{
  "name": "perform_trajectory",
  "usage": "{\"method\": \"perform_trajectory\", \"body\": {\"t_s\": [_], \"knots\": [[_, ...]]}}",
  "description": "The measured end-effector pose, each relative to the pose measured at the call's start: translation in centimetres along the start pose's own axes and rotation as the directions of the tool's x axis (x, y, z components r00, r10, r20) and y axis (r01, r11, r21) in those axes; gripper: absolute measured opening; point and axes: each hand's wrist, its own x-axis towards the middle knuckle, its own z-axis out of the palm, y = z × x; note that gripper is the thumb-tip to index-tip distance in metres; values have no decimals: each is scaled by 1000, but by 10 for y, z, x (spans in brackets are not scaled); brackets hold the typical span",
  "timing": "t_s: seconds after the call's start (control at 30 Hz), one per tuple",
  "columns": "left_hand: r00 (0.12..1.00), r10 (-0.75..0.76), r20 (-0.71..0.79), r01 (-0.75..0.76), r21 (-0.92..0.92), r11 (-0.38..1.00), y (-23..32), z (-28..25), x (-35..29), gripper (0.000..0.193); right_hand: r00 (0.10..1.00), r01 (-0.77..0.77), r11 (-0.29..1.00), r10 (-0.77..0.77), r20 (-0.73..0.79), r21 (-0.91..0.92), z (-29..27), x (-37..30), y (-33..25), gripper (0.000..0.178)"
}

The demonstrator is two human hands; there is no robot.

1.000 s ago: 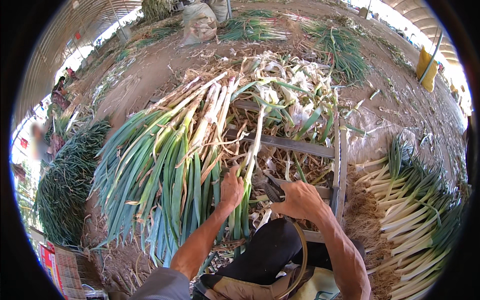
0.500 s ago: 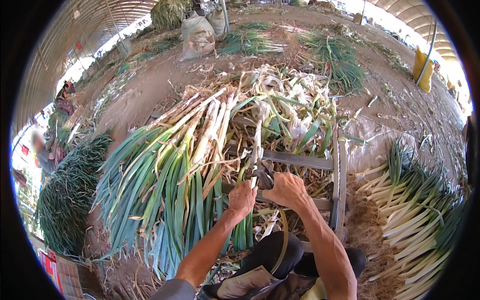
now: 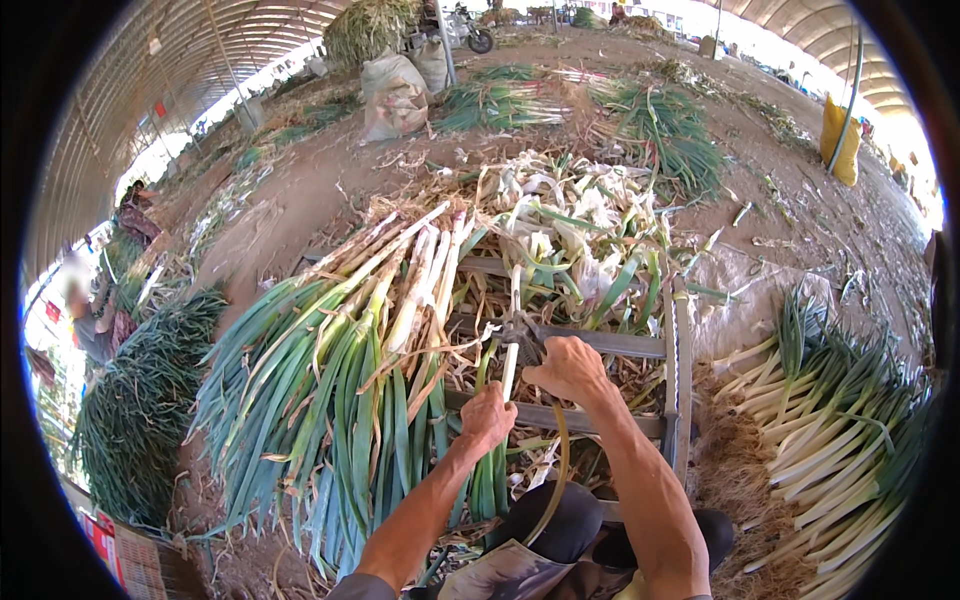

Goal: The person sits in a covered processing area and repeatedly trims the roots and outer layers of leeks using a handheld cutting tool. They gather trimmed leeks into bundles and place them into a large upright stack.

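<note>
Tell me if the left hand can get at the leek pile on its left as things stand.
Probably yes: the left hand sits beside the leek pile, with nothing visible blocking the way, though it's occupied holding a white leek stalk.

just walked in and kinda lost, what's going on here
The person's left grip holds a leek, and the right grip holds a dark tool, with a yellowish hose hanging below. The tool is at the leek's white stalk. A big pile of leeks lies to the left, pale peelings lie farther off, and a row of white-stalked leeks lies at the right.
</note>
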Motion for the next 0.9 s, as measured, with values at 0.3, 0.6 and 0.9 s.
{"method": "perform_trajectory", "body": {"t_s": [0.3,0.6,0.9], "knots": [[991,-133,-26,82,-667,740,-24,-35,22,34,966,-56,998,64,249,-39,-39,-126,11,64],[998,65,5,-36,-790,612,26,-147,-4,37,912,-262,948,304,276,-180,-13,-195,49,85],[980,195,47,-67,-838,541,35,-184,-58,37,921,-210,959,259,291,-189,-5,-204,60,79]]}}
